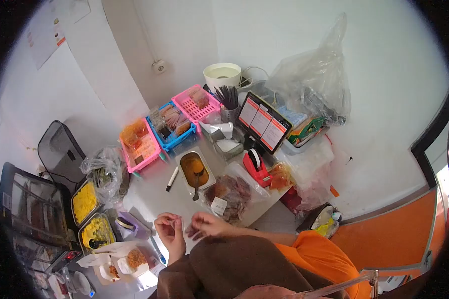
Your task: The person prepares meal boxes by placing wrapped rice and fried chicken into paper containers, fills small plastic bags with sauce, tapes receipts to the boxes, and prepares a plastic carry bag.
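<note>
Hovering left hand point(172, 234) beside right hand point(208, 225)

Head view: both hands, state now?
Left hand: fingertips close to thumb; can't tell if closed or pinching something small.
Right hand: fingers loosely bent, nothing visible in it; open or closed can't be told.

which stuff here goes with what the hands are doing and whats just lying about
Probably in use, near the left hand and right hand:
open food box
bagged dark food
sauce tray

Probably just lying about:
tape dispenser
tablet
marker
</note>
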Demonstrator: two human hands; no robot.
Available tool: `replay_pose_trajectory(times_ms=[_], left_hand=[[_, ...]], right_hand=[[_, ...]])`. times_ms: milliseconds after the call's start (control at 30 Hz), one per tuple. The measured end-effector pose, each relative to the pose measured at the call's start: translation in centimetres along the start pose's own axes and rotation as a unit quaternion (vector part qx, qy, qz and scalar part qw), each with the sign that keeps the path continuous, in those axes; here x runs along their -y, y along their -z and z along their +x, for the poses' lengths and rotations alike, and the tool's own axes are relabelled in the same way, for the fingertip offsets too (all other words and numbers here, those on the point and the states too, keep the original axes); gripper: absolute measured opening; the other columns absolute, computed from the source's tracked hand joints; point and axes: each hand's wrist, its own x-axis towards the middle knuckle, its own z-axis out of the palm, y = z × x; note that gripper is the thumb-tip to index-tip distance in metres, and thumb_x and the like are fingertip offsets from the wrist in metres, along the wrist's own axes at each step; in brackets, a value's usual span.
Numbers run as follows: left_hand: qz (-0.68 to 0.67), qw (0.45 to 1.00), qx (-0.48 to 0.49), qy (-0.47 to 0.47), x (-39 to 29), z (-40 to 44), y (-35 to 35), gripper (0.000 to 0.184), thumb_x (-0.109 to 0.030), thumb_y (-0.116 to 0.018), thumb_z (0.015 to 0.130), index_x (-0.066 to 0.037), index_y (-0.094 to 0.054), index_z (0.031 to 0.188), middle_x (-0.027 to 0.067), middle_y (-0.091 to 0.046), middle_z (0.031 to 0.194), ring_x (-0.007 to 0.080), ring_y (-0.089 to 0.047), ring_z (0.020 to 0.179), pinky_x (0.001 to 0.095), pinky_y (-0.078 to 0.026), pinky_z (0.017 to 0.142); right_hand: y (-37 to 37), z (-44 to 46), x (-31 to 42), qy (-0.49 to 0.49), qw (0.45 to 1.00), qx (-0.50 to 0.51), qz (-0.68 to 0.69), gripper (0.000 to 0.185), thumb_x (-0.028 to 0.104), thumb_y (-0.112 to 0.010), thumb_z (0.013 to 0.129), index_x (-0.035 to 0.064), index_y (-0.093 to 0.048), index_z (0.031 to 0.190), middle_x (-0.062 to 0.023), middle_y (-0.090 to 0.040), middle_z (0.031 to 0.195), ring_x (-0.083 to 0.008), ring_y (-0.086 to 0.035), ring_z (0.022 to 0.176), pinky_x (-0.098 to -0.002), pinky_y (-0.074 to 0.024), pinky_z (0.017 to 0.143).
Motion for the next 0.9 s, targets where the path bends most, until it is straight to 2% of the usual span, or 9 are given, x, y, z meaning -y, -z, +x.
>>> replay_pose_trajectory(times_ms=[133, 200, 333, 400, 500, 533, 667, 767, 900], left_hand=[[0.023, 0.999, 0.004, 0.026, 0.3, 0.1, 1.8, 0.030, 0.010, -0.056, 0.079, -0.007, -0.038, 0.095, 0.0065, -0.044, 0.092, 0.0136, -0.048, 0.084, 0.0266, -0.042, 0.078], [0.024, 0.999, 0.010, 0.028, 0.2, -0.1, 1.9, 0.031, 0.011, -0.056, 0.077, -0.006, -0.040, 0.097, 0.0058, -0.044, 0.092, 0.0135, -0.048, 0.083, 0.0252, -0.042, 0.076], [0.107, 0.991, 0.080, 0.013, -0.3, -0.3, 2.6, 0.024, 0.013, -0.057, 0.074, -0.004, -0.049, 0.088, 0.0069, -0.047, 0.090, 0.0144, -0.049, 0.085, 0.0258, -0.042, 0.075], [0.179, 0.975, 0.131, -0.002, -1.0, -0.3, 2.9, 0.021, 0.013, -0.057, 0.071, -0.004, -0.053, 0.083, 0.0079, -0.050, 0.089, 0.0179, -0.050, 0.085, 0.0290, -0.042, 0.075], [0.508, 0.829, 0.111, -0.205, -2.6, 0.0, 1.7, 0.019, 0.009, -0.058, 0.068, -0.006, -0.058, 0.081, 0.0102, -0.053, 0.087, 0.0249, -0.050, 0.085, 0.0353, -0.040, 0.076], [0.544, 0.807, 0.085, -0.212, -2.9, -0.2, 1.0, 0.019, 0.005, -0.060, 0.066, -0.006, -0.059, 0.083, 0.0104, -0.055, 0.089, 0.0298, -0.050, 0.085, 0.0403, -0.039, 0.078], [0.374, 0.913, 0.153, -0.052, -2.2, -1.2, -0.2, 0.013, -0.001, -0.065, 0.071, -0.004, -0.059, 0.082, 0.0101, -0.058, 0.085, 0.0251, -0.055, 0.075, 0.0342, -0.043, 0.070], [0.322, 0.931, 0.170, 0.013, -1.8, -1.4, -1.2, 0.015, -0.007, -0.070, 0.073, -0.002, -0.059, 0.082, 0.0113, -0.059, 0.077, 0.0220, -0.057, 0.067, 0.0307, -0.045, 0.063], [0.230, 0.949, 0.150, 0.154, -0.5, -1.9, -0.9, 0.014, -0.003, -0.068, 0.078, 0.003, -0.059, 0.088, 0.0094, -0.064, 0.079, 0.0130, -0.062, 0.077, 0.0243, -0.049, 0.069]], right_hand=[[1.3, 1.2, 1.2, 0.102, 0.988, -0.060, -0.096, 0.011, 0.013, -0.050, 0.093, 0.0047, -0.048, 0.101, -0.0061, -0.058, 0.090, -0.0129, -0.056, 0.077, -0.0271, -0.0480, 0.067], [1.9, 1.3, 1.3, 0.124, 0.961, -0.031, -0.244, 0.013, 0.012, -0.054, 0.090, 0.0040, -0.053, 0.100, -0.0054, -0.058, 0.089, -0.0110, -0.055, 0.075, -0.0255, -0.0466, 0.065], [0.9, 0.0, 3.1, 0.161, 0.876, -0.028, -0.455, 0.014, 0.011, -0.061, 0.085, 0.0021, -0.061, 0.095, -0.0047, -0.061, 0.084, -0.0079, -0.055, 0.072, -0.0238, -0.0450, 0.064], [0.6, -0.4, 3.8, 0.128, 0.881, -0.031, -0.454, 0.012, 0.009, -0.062, 0.083, 0.0014, -0.061, 0.092, -0.0041, -0.062, 0.082, -0.0078, -0.055, 0.071, -0.0243, -0.0452, 0.064], [1.2, -0.4, 2.9, 0.133, 0.902, -0.065, -0.407, 0.012, 0.010, -0.065, 0.080, 0.0010, -0.061, 0.086, -0.0048, -0.062, 0.079, -0.0100, -0.056, 0.069, -0.0261, -0.0454, 0.063], [1.3, -0.3, 2.5, 0.144, 0.909, -0.082, -0.383, 0.012, 0.010, -0.066, 0.078, 0.0011, -0.061, 0.084, -0.0053, -0.061, 0.077, -0.0110, -0.056, 0.068, -0.0269, -0.0455, 0.062], [1.2, -0.6, 2.4, 0.197, 0.893, -0.073, -0.399, 0.012, 0.007, -0.067, 0.075, 0.0008, -0.060, 0.083, -0.0073, -0.060, 0.077, -0.0142, -0.058, 0.069, -0.0278, -0.0458, 0.062], [0.9, -1.4, 3.2, 0.198, 0.874, -0.055, -0.440, 0.013, 0.005, -0.066, 0.074, 0.0005, -0.059, 0.083, -0.0092, -0.059, 0.078, -0.0173, -0.058, 0.070, -0.0294, -0.0461, 0.063], [1.4, -1.8, 3.2, 0.221, 0.843, -0.062, -0.487, 0.015, 0.003, -0.064, 0.073, 0.0005, -0.055, 0.085, -0.0118, -0.057, 0.080, -0.0245, -0.058, 0.073, -0.0341, -0.0456, 0.066]])
